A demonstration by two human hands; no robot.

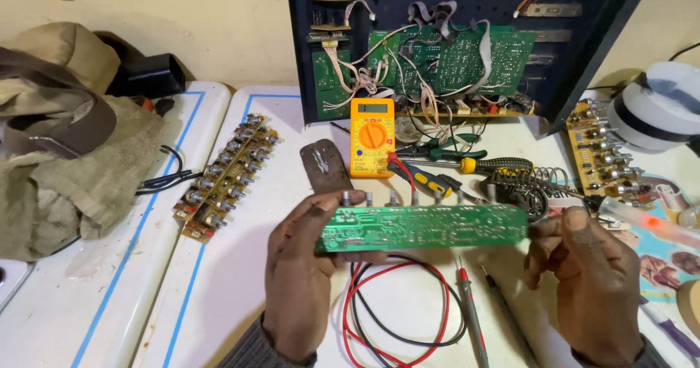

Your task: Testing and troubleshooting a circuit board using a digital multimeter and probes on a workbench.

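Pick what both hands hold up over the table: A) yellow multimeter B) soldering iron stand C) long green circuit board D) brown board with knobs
C: the left hand and right hand grip opposite ends of the long green circuit board; the yellow multimeter lies untouched behind.

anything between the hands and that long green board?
No. Both hands already grip the long green board: left hand on its left end, right hand on its right end. The probes and leads lie on the table below it, clear.
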